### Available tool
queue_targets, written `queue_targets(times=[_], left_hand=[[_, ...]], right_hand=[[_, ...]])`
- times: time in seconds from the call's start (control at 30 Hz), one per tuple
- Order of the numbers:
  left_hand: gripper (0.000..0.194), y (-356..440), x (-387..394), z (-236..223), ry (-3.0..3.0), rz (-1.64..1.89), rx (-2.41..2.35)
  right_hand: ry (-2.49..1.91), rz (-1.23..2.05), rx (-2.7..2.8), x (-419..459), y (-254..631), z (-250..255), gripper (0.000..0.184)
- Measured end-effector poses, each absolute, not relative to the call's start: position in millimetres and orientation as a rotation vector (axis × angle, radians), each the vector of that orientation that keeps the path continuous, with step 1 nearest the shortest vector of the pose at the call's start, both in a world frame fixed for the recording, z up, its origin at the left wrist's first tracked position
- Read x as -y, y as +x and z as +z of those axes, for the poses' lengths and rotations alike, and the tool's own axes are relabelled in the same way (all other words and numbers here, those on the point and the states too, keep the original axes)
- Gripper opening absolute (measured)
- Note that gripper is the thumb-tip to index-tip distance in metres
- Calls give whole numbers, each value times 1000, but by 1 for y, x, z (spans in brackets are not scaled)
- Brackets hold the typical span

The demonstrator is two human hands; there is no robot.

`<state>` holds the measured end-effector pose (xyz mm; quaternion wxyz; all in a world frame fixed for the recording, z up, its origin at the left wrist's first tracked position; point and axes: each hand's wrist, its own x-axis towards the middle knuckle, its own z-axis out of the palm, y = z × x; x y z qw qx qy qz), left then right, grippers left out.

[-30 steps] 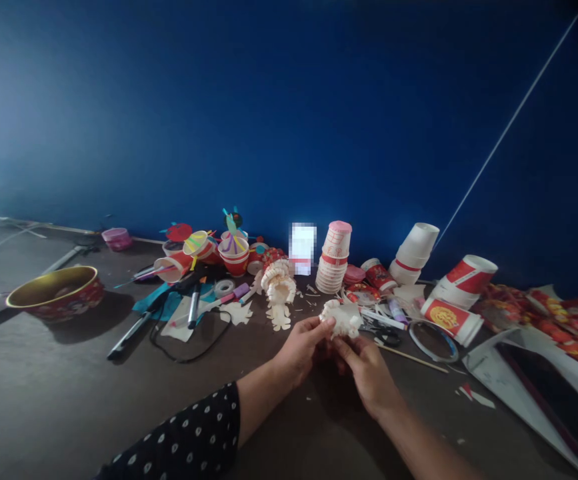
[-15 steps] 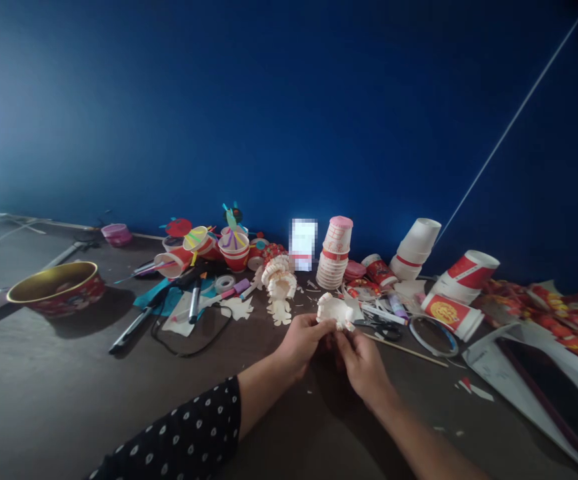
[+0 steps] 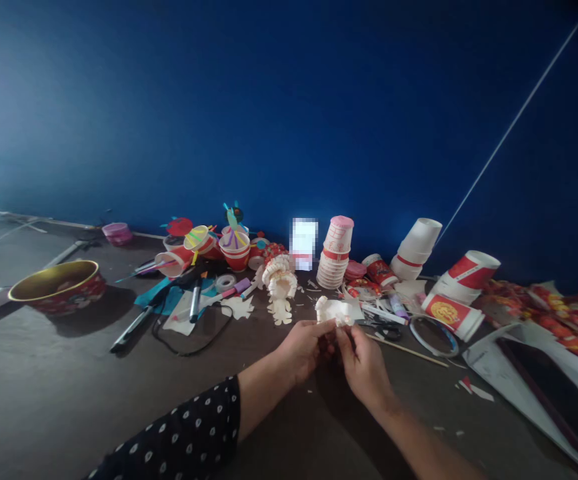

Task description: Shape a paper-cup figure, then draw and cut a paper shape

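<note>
Both my hands pinch one white paper cutout [image 3: 333,311] with a curled, scalloped edge. My left hand [image 3: 309,343] grips its left and lower edge, thumb on top. On the lower right edge, my right hand [image 3: 361,360] closes its thumb and fingers. Some of the fingertips are hidden under the paper and behind each other. Beyond my left hand lies a similar curled white paper piece [image 3: 281,280], with petal-like flaps reaching toward me. Black scissors [image 3: 387,330] lie just past my right hand, close to a thin wooden stick [image 3: 411,351].
A stack of paper cups [image 3: 336,257] stands behind the cutout; more cups [image 3: 416,247] lean at the right. Left are a gold-rimmed red bowl [image 3: 59,287], a marker [image 3: 195,301] and decorated cups [image 3: 235,250]. A phone [image 3: 551,387] lies in a white tray at the right, near a tape roll [image 3: 433,335].
The cutout has tipped and dropped slightly, so it looks flatter now. My hands have moved down a little with it, both still pinching it.
</note>
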<state>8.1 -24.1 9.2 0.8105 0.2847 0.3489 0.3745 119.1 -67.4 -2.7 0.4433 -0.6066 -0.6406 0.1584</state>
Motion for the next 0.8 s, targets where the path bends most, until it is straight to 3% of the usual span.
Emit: queue_targets(times=[0.47, 0.8], left_hand=[[17, 10, 27, 8, 801, 873, -765], [6, 6, 26, 11, 599, 781, -628]], right_hand=[[-1436, 666, 1391, 62, 120, -12, 35], [-1360, 760, 1263, 64, 119, -7, 28]])
